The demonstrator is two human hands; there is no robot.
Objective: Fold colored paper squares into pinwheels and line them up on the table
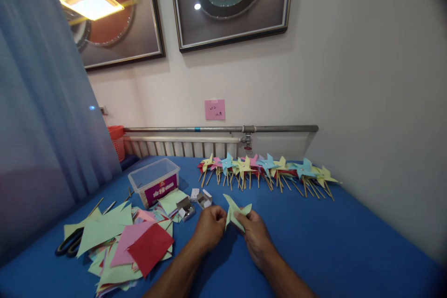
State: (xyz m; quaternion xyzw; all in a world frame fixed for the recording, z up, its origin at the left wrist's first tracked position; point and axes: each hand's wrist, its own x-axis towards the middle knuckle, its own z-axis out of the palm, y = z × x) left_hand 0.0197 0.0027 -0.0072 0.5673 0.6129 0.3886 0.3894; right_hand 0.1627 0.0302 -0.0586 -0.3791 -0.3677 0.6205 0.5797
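Progress, judged from the layout: a long row of finished pinwheels (pixel 268 172) lies along the far edge of the desk (pixel 331 242), against the wall. Blue, yellow, green and pink blades, each on a thin wooden stick. Many done, then. One more is in hand, and it is not finished: no stick on it yet.

Left hand (pixel 209 228) and right hand (pixel 256 235) meet just above the desk near its middle. Both are closed in a pinch on a pale green paper piece (pixel 234 212), fingertips at its centre, its pointed flaps sticking up and outward. The paper is thin and creased, with sharp triangular corners.

Left of the hands, a loose heap of paper squares (pixel 122 242), still plentiful: pale green, pink and one red sheet on top, flat and matte, fanned at angles. So stock remains to be folded.

Black-handled scissors (pixel 70 243) lie at the heap's left edge, partly under a sheet. Behind the heap is a clear plastic tub (pixel 154 185) with a purple label; contents unclear. Between tub and hands sit small open boxes (pixel 195 201), grey and white card; what is inside is too small to tell.

The desk cover is plain blue, smooth.
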